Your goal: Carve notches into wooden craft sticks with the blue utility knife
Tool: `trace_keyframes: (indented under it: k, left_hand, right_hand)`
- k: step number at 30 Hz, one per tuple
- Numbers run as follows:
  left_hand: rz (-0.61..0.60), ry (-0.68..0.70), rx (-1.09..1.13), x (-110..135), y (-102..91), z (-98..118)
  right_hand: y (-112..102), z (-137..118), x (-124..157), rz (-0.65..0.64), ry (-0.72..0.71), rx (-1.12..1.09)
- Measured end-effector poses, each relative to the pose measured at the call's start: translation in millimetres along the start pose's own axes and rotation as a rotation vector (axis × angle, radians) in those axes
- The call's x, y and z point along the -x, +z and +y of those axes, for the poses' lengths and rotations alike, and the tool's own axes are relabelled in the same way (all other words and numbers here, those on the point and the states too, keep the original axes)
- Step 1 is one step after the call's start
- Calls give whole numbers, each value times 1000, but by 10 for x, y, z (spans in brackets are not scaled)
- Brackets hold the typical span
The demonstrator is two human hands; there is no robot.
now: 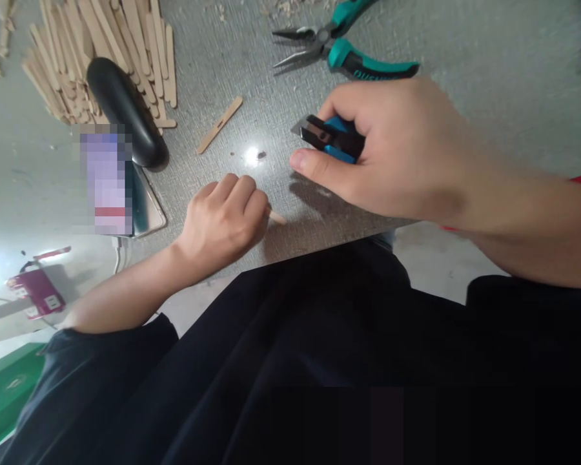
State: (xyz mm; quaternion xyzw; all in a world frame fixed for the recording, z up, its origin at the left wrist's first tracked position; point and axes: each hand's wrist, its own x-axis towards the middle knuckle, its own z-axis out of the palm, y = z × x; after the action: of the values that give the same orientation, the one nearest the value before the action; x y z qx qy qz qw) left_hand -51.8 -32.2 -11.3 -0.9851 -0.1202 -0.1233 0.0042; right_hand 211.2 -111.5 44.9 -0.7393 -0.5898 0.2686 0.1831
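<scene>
My right hand point(392, 145) is closed around a blue and black utility knife point(339, 137), its short blade pointing left above the table. Lower and to the left, my left hand point(227, 216) is curled in a fist near the table's front edge. From its right side pokes the end of a wooden craft stick point(277, 217); the rest is hidden by the fingers. Another craft stick point(219, 125), with a small dark notch in its middle, lies on the table beyond my left hand.
Teal-handled needle-nose pliers point(324, 37) lie open beyond my right hand. At the far left is a pile of craft sticks point(126, 45), with a black case point(126, 111) against it. A phone point(148, 203) with a cable lies nearby. A purple box point(36, 294) is at the left.
</scene>
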Motion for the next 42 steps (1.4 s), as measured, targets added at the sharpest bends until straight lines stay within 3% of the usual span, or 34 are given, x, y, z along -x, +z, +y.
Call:
trace_keyframes:
  k: [4,9,16,23,27,30,33,36,39,42]
  left_hand:
    - [56,-192,24,8,85,-38]
    - [167,-446,194,22,175,-87]
    - [181,-443,269,0,185,-64]
    - [200,-368,376,6,224,-128]
    - [161,-433,456,-5,182,-147]
    - [177,-530,522,-28,160,-144]
    - [236,-581,531,-52,164,-141]
    - [307,-489,476,-51,169,-132]
    - [347,-295,327,-16,111,-44]
    - [202,-90,110,41,-11,157]
  right_hand:
    - [7,-138,-174,-67,-55,-20]
    - [176,-241,-266,-235,-37,-230]
    - [295,-151,-220,-408,-117,-497]
    - [342,-117,-169,-195,-206,-568]
    - [307,-87,-209,-179,-160,-630]
    - [252,-24,-274,-267,-125,-661]
    - [187,44,-347,-344,-82,-547]
    - [105,67,-412,-446,-44,-378]
    - [26,54,-452,-544,3,-181]
    - [-11,60,-450,-591,23,-4]
